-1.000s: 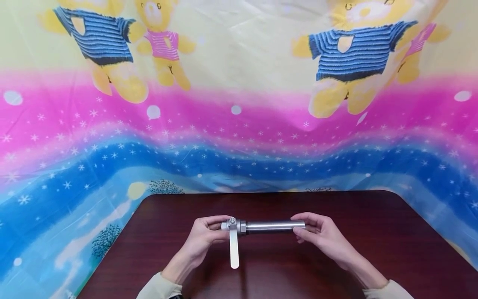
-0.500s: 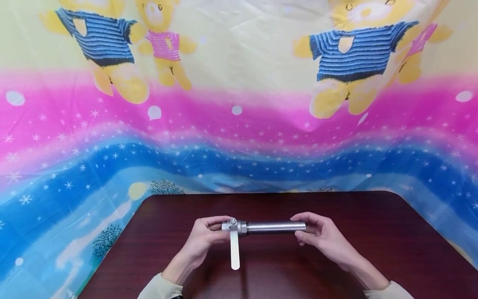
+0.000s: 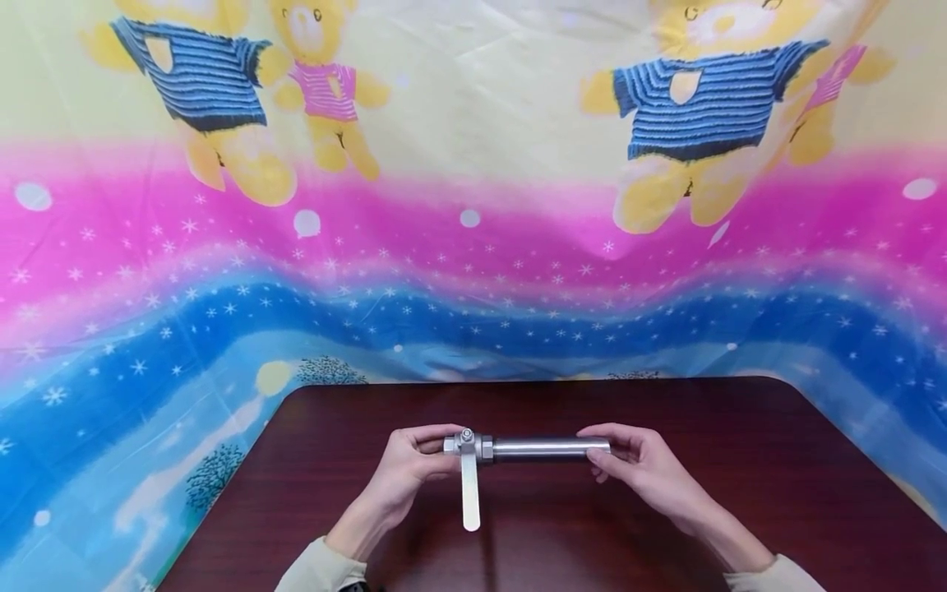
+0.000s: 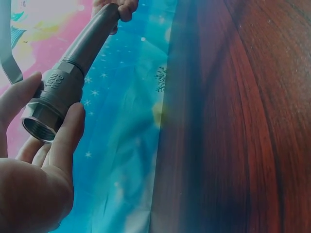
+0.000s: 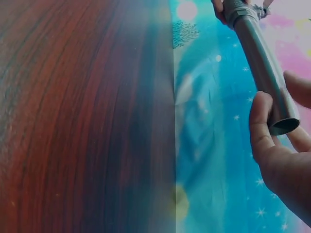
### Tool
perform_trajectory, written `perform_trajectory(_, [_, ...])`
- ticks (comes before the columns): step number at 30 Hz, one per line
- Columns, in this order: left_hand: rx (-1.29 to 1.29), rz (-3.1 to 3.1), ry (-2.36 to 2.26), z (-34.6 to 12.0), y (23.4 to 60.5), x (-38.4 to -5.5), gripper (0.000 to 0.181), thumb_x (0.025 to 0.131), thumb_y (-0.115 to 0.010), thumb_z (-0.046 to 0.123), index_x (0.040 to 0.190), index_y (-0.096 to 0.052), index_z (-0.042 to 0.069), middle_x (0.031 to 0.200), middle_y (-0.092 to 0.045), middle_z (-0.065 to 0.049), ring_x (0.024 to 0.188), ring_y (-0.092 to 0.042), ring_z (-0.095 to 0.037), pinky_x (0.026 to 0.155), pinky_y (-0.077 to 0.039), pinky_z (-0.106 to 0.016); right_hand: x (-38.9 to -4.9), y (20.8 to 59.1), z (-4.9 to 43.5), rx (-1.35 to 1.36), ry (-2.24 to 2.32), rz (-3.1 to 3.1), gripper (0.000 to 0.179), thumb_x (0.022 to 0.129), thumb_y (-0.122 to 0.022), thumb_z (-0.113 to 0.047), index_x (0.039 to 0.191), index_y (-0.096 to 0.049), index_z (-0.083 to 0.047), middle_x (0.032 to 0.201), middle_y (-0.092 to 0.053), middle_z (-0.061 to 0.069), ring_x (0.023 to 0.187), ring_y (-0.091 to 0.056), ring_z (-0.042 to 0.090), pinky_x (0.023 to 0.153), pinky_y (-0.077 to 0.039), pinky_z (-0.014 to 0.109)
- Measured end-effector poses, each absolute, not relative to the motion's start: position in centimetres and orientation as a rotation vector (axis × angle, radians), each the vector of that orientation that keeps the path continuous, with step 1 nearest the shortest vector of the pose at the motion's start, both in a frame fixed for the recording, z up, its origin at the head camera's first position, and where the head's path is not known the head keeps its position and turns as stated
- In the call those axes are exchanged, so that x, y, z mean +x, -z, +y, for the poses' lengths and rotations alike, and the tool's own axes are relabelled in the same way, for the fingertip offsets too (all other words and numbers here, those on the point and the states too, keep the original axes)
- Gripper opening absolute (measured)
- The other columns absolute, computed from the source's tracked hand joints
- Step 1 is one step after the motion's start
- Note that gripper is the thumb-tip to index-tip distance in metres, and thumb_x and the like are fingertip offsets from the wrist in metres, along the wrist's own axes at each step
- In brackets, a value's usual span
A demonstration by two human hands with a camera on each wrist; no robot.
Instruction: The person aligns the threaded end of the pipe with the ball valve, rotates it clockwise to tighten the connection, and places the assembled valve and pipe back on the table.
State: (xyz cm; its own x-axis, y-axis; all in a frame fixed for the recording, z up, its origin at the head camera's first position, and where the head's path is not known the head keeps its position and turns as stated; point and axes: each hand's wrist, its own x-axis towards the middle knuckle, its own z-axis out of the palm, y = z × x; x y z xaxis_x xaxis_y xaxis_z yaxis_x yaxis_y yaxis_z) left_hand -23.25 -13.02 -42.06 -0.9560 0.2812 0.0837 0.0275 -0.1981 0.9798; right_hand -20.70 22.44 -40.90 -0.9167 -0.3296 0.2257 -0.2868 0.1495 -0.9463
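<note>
A steel ball valve (image 3: 468, 444) with a flat lever handle (image 3: 470, 493) is joined end to end with a smooth metal pipe (image 3: 543, 448). My left hand (image 3: 403, 469) grips the valve body between thumb and fingers, its lever pointing toward me. At the pipe's far right end my right hand (image 3: 644, 464) pinches the tube. In the left wrist view the valve's open threaded end (image 4: 41, 127) and raised lettering show between my fingers. The right wrist view shows the pipe's hollow end (image 5: 284, 126). Both parts are held level above the table.
A dark reddish-brown wooden table (image 3: 348, 411) with rounded far corners lies beneath the hands. Behind it and along its sides hangs a colourful curtain (image 3: 473, 271) printed with bears and snowflakes.
The valve and pipe have shifted very slightly right. My right thumb lifted a little from the pipe half a second ago and is now back against it.
</note>
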Motion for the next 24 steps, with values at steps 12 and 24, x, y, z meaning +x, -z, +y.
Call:
perform_trajectory(12, [0.405,1.883,-2.278,-12.81,41.89,-23.31,0.047,0.08,-0.078,-0.01,0.126,-0.071,-0.01,0.107,-0.077,-0.017,0.09,-0.076,-0.019,0.076,-0.062,-0.032,-20.91,40.83,22.33,-0.609,1.984,2.295,0.042,0.099,-0.074,-0.008,0.134,-0.059,0.009,0.104,-0.067,0.019,0.08,-0.069,0.024,0.073,-0.062,0.042])
perform_trajectory(24, [0.383,1.873,-2.284,-12.95,41.73,-23.21,0.048,0.08,-0.076,-0.01,0.128,-0.069,-0.01,0.109,-0.077,-0.017,0.089,-0.075,-0.017,0.076,-0.061,-0.031,-20.99,40.42,22.16,-0.602,1.974,2.307,0.039,0.098,-0.075,-0.008,0.132,-0.061,0.006,0.109,-0.066,0.023,0.082,-0.07,0.028,0.075,-0.062,0.041])
